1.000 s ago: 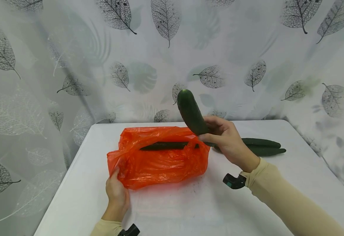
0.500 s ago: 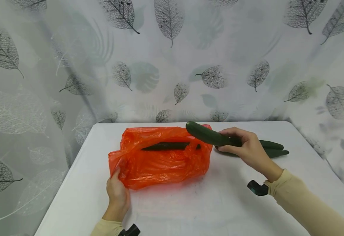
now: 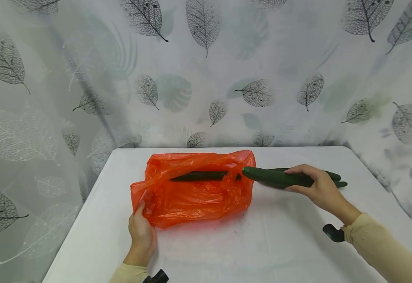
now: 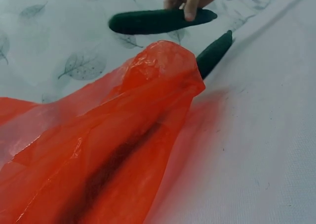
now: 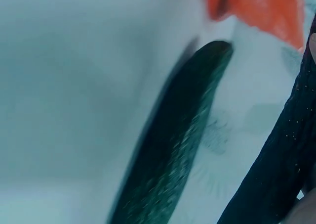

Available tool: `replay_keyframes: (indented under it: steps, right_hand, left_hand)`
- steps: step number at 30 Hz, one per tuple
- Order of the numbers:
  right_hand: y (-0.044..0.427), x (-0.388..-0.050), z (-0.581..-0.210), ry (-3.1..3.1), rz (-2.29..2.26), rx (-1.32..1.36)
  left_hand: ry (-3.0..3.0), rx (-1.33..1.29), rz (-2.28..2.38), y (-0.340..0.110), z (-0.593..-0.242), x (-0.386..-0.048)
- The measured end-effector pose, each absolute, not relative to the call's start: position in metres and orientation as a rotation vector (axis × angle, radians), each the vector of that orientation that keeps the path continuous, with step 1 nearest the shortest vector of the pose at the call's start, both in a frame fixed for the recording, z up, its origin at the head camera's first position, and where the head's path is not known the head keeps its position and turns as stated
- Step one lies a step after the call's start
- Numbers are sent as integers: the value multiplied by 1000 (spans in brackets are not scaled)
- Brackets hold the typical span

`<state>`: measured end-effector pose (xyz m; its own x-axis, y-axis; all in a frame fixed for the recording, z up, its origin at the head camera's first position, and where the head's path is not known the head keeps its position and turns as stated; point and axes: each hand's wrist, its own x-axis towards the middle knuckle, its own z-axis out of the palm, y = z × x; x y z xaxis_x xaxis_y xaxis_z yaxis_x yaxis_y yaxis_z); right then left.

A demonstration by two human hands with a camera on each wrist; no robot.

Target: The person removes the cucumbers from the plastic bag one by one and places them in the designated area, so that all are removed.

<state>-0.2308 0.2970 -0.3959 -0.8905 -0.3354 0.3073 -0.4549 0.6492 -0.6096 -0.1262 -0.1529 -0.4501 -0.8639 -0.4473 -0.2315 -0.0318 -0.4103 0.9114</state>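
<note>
My left hand (image 3: 142, 236) holds the left end of an orange plastic bag (image 3: 195, 200), with its thumb on the near side and its other fingers hidden. Through the bag's gap shows a dark green cucumber (image 3: 200, 175) lying lengthwise inside. Above the table right of the bag, my right hand (image 3: 320, 190) grips another cucumber (image 3: 273, 177) between thumb and fingers. That cucumber (image 4: 153, 22) hangs nearly level in the left wrist view, its blunt end toward the bag. In the right wrist view it fills the right edge, beside a lying cucumber (image 5: 173, 135).
Behind the right hand, two cucumbers lie side by side on the white table (image 3: 227, 251), partly covered; one tip (image 3: 334, 175) shows. A leaf-printed curtain (image 3: 177, 78) hangs behind the table and along both sides.
My right hand has moved right and down with the cucumber, which has gone from steeply tilted above the bag to nearly level over the lying cucumbers. The left hand stays on the bag.
</note>
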Motion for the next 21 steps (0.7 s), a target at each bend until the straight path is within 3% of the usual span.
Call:
replay_keyframes:
  steps: [21]
  right_hand:
    - [345, -243, -433, -2833, 834, 589]
  left_hand:
    - [-1531, 662, -2354, -155, -451, -128]
